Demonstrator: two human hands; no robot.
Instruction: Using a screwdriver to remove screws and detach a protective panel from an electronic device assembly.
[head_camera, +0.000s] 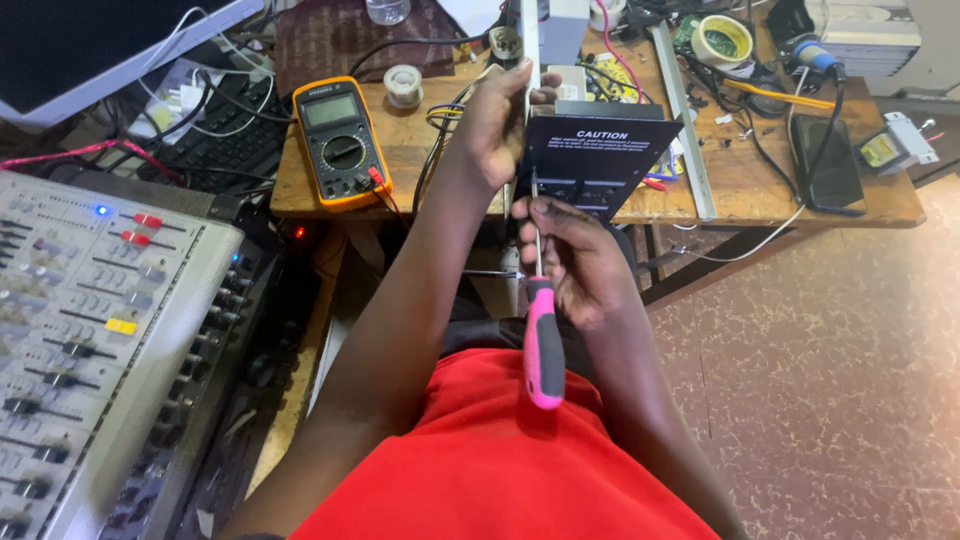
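A black metal panel (598, 160) with a warning label and vent slots is held upright at the near edge of the wooden workbench (760, 190), just above the centre of the view, so that its lower edge faces the person. The left hand (497, 125) is wrapped around the panel's left edge, at about ten o'clock from the panel's centre, fingers curled over it, apparently to steady it against the tool's push. The right hand (575, 262), at six o'clock from the panel, is closed in a pinch around the thin shaft of a pink-handled screwdriver (543, 345); the tip is set against the panel's lower left edge, while the handle hangs down toward the red shirt (500, 470). The fingers are kept high on the shaft, probably to guide the tip. At nine o'clock from the panel a yellow multimeter (341, 142) lies flat on the bench, its leads plugged in. At three o'clock a dark phone (827, 160) lies on the bench, and at eight o'clock an audio mixer (90, 330) is seen.
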